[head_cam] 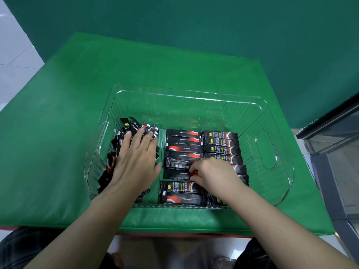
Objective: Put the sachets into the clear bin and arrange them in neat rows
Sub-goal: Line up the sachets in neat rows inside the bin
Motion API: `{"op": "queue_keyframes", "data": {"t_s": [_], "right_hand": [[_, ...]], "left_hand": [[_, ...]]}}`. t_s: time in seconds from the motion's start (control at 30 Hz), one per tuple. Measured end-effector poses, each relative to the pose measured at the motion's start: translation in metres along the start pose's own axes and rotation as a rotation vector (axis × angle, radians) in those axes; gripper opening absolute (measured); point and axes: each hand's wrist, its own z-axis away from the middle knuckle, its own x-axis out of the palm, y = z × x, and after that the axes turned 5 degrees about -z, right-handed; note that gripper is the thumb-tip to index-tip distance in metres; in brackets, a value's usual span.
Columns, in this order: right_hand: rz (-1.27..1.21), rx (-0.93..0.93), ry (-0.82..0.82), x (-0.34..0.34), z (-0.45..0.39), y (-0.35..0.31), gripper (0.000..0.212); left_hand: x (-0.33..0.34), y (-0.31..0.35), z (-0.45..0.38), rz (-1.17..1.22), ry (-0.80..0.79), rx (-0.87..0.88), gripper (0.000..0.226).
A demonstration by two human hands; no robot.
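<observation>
A clear plastic bin (272, 117) with handle cut-outs sits on the green pad. Inside it, black and red sachets lie flat in two side-by-side rows (183, 148) in the middle. On the bin's left side, a loose stack of sachets (132, 125) leans against the wall. My left hand (136, 162) lies flat on that stack, fingers straight and spread. My right hand (211, 175) reaches into the rows, and its curled fingers pinch the end of one sachet (178, 174) in the left row. The right row is partly hidden under that hand.
The green padded surface (77, 94) stretches around the bin, with a dark green wall behind it. A glass-fronted cabinet (334, 144) stands at the right edge. White floor tiles show at the left. My knees are below the pad's front edge.
</observation>
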Motion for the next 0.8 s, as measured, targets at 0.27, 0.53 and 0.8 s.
{"op": "queue_keyframes", "data": {"t_s": [0.27,0.53,0.8], "right_hand": [[-0.04,0.012,-0.004,0.0,0.0,0.0,0.022],[-0.129,-0.008,0.077,-0.024,-0.016,-0.016,0.026],[-0.571,0.069,-0.017,-0.024,-0.094,-0.042,0.027]], "left_hand": [[0.002,0.0,-0.001,0.0,0.003,-0.002,0.068],[0.005,0.0,0.0,0.002,0.024,-0.011,0.067],[0.008,-0.001,0.0,0.052,0.014,-0.052,0.066]]}}
